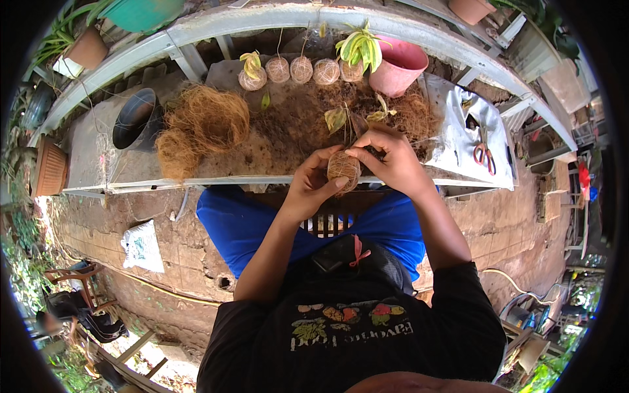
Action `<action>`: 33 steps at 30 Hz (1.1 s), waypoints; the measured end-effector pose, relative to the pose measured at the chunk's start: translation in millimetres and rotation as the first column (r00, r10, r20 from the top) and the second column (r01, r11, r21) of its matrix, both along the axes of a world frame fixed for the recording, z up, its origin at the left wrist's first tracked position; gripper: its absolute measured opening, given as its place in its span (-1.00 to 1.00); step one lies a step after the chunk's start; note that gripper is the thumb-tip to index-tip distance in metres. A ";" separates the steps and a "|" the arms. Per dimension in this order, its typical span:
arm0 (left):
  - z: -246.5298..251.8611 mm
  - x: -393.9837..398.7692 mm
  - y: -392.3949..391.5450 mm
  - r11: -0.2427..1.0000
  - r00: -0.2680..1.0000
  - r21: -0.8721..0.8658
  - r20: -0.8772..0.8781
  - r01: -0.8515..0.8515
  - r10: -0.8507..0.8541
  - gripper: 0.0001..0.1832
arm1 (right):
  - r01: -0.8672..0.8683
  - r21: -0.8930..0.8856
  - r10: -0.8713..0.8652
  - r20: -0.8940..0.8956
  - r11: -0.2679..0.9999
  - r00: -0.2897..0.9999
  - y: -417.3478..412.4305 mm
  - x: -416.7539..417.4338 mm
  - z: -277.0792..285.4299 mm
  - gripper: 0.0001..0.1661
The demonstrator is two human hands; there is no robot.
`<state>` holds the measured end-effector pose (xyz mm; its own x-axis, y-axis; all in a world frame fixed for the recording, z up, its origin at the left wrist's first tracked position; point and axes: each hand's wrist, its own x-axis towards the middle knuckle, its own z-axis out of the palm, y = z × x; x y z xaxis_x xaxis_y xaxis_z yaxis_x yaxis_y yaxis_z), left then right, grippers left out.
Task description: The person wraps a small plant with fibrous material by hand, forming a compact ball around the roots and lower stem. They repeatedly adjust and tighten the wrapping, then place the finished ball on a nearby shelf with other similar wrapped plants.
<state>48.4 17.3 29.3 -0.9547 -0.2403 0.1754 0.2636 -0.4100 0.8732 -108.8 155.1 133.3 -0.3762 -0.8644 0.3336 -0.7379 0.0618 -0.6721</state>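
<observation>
A coir-fibre ball wound with pale thread (344, 169), with a wilted plant rising from its top, is held between both hands over the table's near edge. My left hand (314, 184) cups its left side, thumb across the front. The fingertips of my right hand (388, 157) pinch at its upper right, by the stems. Yellowing leaves (336, 120) droop just beyond. Several similar wrapped balls (301, 70) stand in a row at the back, the rightmost bearing a variegated green plant (361, 49). Loose brown coir fibre (209, 120) lies heaped to the left.
A black pot (137, 120) lies tipped at the left; a pink pot (399, 69) stands at the back. Dark soil (290, 113) covers the table's middle. Red-handled scissors (485, 156) rest on a silver plastic sheet (454, 142) at the right. A metal rail (295, 17) runs along the back.
</observation>
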 end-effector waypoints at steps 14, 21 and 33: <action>-9.2 -12.5 6.4 0.849 0.847 -0.048 -0.120 -0.527 0.519 -0.37 | -0.080 0.101 0.107 -0.295 0.992 0.949 0.7 46.2 -43.6 -0.88; -9.3 -11.2 11.0 0.930 0.944 -0.162 -0.083 -0.330 0.320 -0.42 | -0.108 -0.034 0.099 -0.212 0.994 0.972 4.4 15.1 -10.0 -0.89; 2.7 -6.5 11.9 0.944 0.982 0.274 0.089 -0.186 0.168 -0.48 | 0.205 -0.290 -0.268 -0.200 0.935 0.942 -4.7 11.7 -41.7 -0.91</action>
